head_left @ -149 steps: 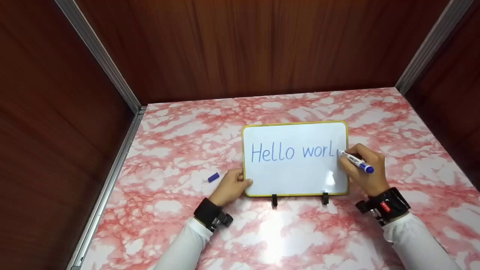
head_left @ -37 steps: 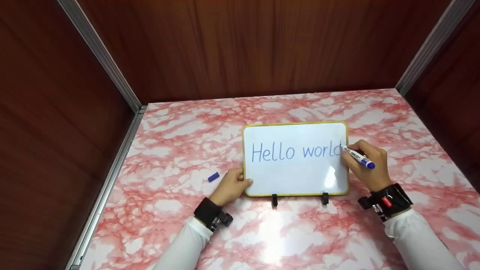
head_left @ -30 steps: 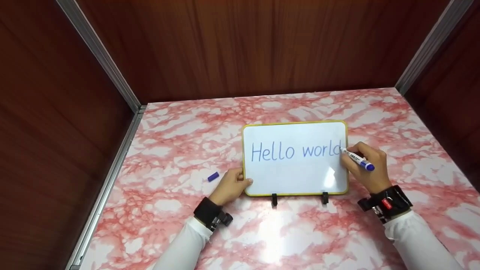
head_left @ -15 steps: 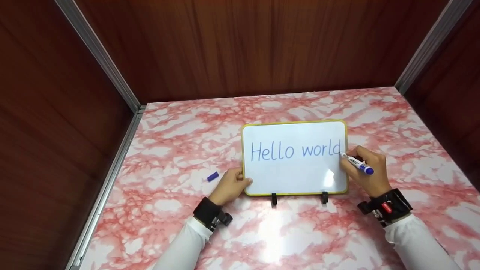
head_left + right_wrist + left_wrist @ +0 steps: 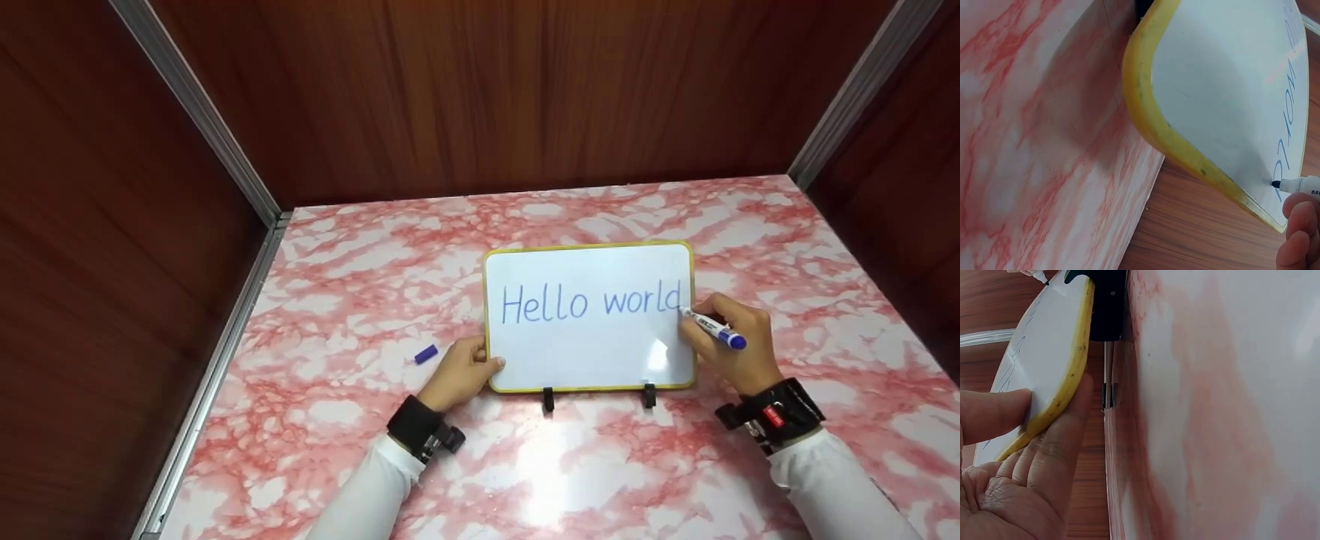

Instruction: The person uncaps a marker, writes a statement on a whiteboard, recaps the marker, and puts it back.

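A small whiteboard (image 5: 585,352) with a yellow frame stands tilted on two black feet, bearing "Hello world" in blue. My left hand (image 5: 459,373) grips its lower left edge, thumb on the front face and fingers behind, as the left wrist view also shows. In my right hand (image 5: 739,345) I pinch a white marker (image 5: 709,326) with a blue end. Its dark tip sits at the foot of the letter "d", close to the board's right edge; the right wrist view shows this tip (image 5: 1276,184) right at the writing surface.
A blue marker cap (image 5: 426,354) lies on the table just left of my left hand. The red-and-white marbled table (image 5: 337,450) is walled by dark wood panels (image 5: 525,97) with metal corner rails (image 5: 210,120). A black foot (image 5: 649,395) juts out from the board's bottom edge.
Five seconds ago the writing read "Hello worl"; the "d" now stands complete. Over the last second the marker tip has moved down along its stem. My left hand and the board have stayed put.
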{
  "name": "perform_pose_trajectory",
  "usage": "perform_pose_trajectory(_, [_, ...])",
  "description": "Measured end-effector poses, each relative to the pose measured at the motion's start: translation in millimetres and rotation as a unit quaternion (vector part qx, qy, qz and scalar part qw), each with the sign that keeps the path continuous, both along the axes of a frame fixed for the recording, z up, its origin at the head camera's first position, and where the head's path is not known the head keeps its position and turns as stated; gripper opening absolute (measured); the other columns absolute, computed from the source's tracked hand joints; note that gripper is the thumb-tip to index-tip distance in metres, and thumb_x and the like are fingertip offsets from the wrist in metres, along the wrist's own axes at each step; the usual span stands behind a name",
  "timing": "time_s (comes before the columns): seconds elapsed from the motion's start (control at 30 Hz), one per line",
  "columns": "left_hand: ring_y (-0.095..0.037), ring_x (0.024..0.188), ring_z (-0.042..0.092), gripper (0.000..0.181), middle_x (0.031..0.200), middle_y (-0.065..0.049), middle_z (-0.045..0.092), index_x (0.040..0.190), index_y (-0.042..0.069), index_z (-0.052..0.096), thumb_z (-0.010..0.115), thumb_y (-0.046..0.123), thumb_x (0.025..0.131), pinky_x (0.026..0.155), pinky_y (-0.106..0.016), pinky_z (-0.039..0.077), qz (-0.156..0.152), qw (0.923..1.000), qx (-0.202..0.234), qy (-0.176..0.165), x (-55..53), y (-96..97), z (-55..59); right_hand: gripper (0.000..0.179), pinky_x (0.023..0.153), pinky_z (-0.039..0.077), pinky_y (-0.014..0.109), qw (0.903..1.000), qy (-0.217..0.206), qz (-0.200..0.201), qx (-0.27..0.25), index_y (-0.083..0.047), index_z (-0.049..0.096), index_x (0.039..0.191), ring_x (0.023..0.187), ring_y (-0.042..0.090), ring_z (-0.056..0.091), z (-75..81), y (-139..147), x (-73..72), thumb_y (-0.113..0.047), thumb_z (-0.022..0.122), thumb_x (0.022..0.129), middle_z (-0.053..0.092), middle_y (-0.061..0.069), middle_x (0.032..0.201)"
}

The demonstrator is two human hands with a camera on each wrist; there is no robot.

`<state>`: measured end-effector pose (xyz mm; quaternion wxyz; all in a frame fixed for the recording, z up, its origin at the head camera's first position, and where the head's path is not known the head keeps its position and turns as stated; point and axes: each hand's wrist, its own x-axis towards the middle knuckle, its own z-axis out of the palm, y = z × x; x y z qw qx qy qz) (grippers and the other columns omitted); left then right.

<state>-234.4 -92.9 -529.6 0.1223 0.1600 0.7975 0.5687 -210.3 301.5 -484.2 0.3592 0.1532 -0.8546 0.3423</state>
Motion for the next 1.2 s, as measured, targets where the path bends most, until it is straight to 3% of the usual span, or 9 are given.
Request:
perform_pose_trajectory(0.4, [-0.016, 0.055, 0.055, 0.024, 0.084, -0.003, 0.072, 0.113, 0.001, 0.066, 0.062, 0.007, 0.09, 0.047, -0.024, 0.04, 0.006, 0.9999, -0.008, 0.003, 0.8, 0.7, -0.5, 0.01, 0.052, 0.04, 0.011, 0.9987, 0.027, -0.02, -0.04, -0.004, 0.066, 0.077, 0.053, 0.005, 0.055, 6.6, 2.1, -5.7, 0.0, 0.075, 0.076, 0.067, 0.0, 0.066])
perform_pose_trajectory(0.77, [-0.013, 0.064, 0.06, 0.023, 0.09, -0.006, 0.073, 0.111, -0.001, 0.065, 0.063, 0.005, 0.09, 0.052, -0.023, 0.043, 0.0, 0.9999, 0.0, 0.01, 0.1, 1.8, -0.4, 0.008, 0.053, 0.039, 0.011, 0.9987, 0.04, -0.02, -0.024, -0.004, 0.066, 0.076, 0.053, 0.004, 0.054, 5.8, 2.9, -7.7, -0.001, 0.074, 0.075, 0.066, -0.001, 0.064])
perform_pose_trajectory(1.2, [-0.015, 0.058, 0.058, 0.023, 0.087, -0.002, 0.073, 0.112, 0.001, 0.065, 0.062, 0.007, 0.09, 0.049, -0.024, 0.042, 0.003, 0.9999, -0.007, 0.008, 0.5, 0.4, 0.7, 0.011, 0.049, 0.036, 0.012, 0.9986, 0.05, -0.016, -0.006, -0.007, 0.063, 0.07, 0.049, 0.006, 0.049, 0.1, 2.2, -3.1, 0.001, 0.071, 0.072, 0.063, -0.004, 0.06])
